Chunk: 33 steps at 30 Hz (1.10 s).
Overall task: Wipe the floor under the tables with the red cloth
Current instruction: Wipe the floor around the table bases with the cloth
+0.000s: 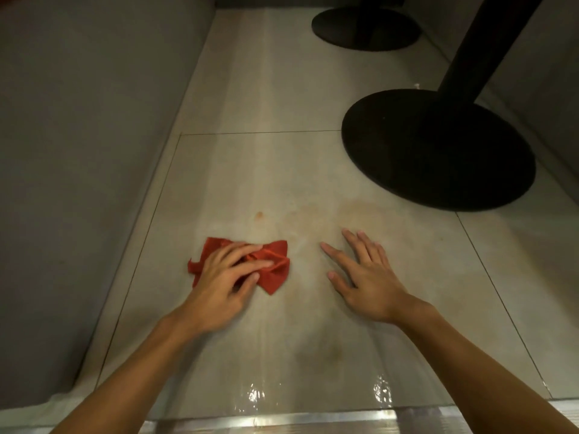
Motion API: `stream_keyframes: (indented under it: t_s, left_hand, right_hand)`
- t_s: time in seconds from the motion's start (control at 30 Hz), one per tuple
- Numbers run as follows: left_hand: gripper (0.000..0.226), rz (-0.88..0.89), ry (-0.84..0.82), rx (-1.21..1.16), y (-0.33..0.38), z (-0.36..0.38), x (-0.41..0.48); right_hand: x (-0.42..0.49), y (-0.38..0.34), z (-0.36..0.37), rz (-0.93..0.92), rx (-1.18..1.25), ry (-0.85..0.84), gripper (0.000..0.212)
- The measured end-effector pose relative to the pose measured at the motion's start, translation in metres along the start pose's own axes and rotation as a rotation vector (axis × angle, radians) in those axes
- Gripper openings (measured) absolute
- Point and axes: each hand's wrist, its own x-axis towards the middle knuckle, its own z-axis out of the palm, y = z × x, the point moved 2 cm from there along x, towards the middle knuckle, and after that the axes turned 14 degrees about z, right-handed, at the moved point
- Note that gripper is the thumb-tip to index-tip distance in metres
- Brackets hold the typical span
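Note:
A crumpled red cloth (273, 270) lies on the beige tiled floor (266, 170), left of centre. My left hand (225, 278) rests on top of it, fingers curled into the fabric and pressing it down. My right hand (365, 274) lies flat on the bare tile about a hand's width to the right, fingers spread, holding nothing. Faint orange-brown stains (259, 216) mark the tile just beyond the cloth and both hands.
A round black table base (438, 151) with its slanted post (482, 45) stands at the right, beyond my right hand. A second black base (365, 28) sits farther back. A grey panel (87, 151) walls the left side. A shiny metal strip (282, 421) edges the near floor.

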Motion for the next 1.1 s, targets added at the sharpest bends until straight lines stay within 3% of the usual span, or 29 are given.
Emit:
stream_keyframes:
  t_s: [0.17,0.47,0.67,0.87,1.1]
  left_hand:
    - [0.031,0.030,-0.023,-0.058,-0.003,-0.010,-0.019]
    - [0.034,-0.134,0.136,0.045,-0.073,-0.010,0.088]
    - [0.030,-0.139,0.088,0.063,-0.059,0.007,0.137]
    - [0.030,0.069,0.009,-0.083,-0.037,0.010,0.093]
    - [0.036,-0.076,0.072,0.002,-0.057,0.000,0.088]
  right_hand:
    - [-0.004,-0.002,0.000,0.010,-0.016,0.004,0.060]
    - [-0.003,-0.002,0.000,0.020,-0.022,0.018,0.063]
    - [-0.004,-0.003,-0.003,0.013,-0.023,0.006,0.055]
    - [-0.006,-0.003,-0.004,-0.003,-0.013,0.020,0.055]
    - [-0.006,-0.004,-0.004,-0.001,-0.010,0.023,0.055]
